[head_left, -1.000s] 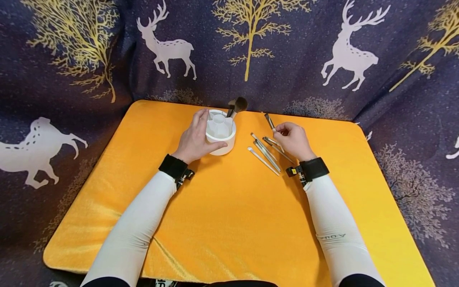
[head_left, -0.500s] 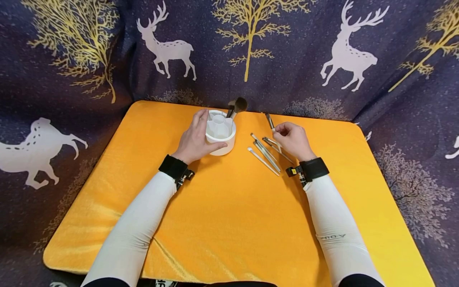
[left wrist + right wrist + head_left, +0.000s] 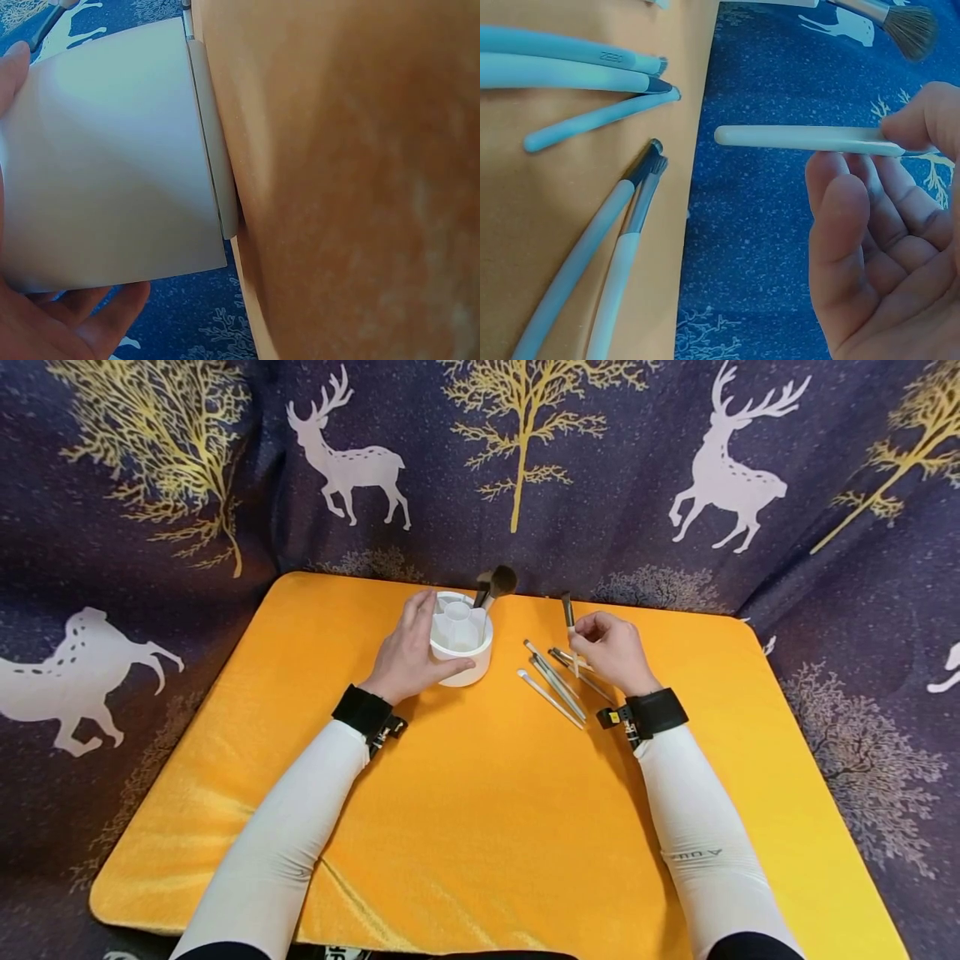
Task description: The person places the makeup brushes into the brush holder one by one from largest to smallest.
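My left hand (image 3: 408, 647) grips the white round brush holder (image 3: 482, 662) from its left side, thumb across the front wall. Clear dividers split the holder's inside into compartments. Two makeup brushes, one with a big fluffy dark head (image 3: 502, 580), lean out at its back right. To the right, my right hand (image 3: 613, 650) pinches a makeup brush (image 3: 568, 613), dark bristles up and pale handle pointing down. In the right wrist view that handle (image 3: 795, 137) sticks out past the thumb and fingertips, its rounded end above the table. The holder's wall (image 3: 112, 157) fills much of the left wrist view.
Several loose makeup brushes (image 3: 551, 697) lie in a loose fan on the orange cloth (image 3: 480, 827), between the holder and my right hand. A dark curtain (image 3: 600, 510) with deer and trees hangs close behind the table's far edge.
In my right hand the makeup brush has turned from a slant to nearly upright, its bristle end swinging right. My left hand and the holder stay in place.
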Demonstrator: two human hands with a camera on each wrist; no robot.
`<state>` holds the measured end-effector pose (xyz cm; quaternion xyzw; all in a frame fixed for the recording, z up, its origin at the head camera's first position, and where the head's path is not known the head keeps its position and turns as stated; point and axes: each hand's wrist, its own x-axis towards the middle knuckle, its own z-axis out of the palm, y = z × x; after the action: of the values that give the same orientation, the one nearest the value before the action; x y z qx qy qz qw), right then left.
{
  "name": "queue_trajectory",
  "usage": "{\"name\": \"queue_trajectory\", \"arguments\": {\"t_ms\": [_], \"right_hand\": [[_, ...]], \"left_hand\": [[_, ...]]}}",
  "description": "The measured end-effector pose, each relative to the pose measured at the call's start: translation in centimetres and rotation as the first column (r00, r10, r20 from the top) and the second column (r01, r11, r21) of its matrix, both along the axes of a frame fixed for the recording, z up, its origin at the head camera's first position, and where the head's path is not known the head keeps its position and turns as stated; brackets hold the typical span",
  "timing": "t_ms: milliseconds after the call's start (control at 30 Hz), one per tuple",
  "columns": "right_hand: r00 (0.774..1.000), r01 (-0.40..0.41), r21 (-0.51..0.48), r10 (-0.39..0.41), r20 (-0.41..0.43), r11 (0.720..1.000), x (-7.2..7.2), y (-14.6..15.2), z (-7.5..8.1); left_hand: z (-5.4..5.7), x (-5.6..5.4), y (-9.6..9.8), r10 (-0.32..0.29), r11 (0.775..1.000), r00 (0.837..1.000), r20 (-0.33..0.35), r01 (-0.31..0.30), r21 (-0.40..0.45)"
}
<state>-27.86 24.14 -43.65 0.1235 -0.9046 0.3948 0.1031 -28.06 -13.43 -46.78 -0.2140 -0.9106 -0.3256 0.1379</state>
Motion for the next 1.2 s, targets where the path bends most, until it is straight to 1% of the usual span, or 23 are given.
{"name": "queue_trajectory", "arguments": {"t_ms": [500,800,1000,1200], "right_hand": [[0.999,-0.035,-0.059,0.035,-0.006,0.998,-0.3,-1.0,1.0],[0.997,-0.053,-0.069,0.048,-0.063,0.996,-0.6,-2.0,1.5],[0.995,-0.076,-0.093,0.07,-0.065,0.993,-0.7,-2.8,1.8],[0.994,-0.077,-0.09,0.069,-0.089,0.993,-0.9,-3.7,2.0]], "left_hand": [[0.1,0.1,-0.1,-0.001,1.0,1.0,-0.002,0.001,0.006],[0.1,0.2,-0.1,0.001,1.0,1.0,0.0,-0.001,0.003],[0.0,0.1,-0.1,0.002,1.0,1.0,-0.003,-0.002,-0.001],[0.2,0.1,-0.1,-0.002,1.0,1.0,-0.002,0.002,0.003]]}}
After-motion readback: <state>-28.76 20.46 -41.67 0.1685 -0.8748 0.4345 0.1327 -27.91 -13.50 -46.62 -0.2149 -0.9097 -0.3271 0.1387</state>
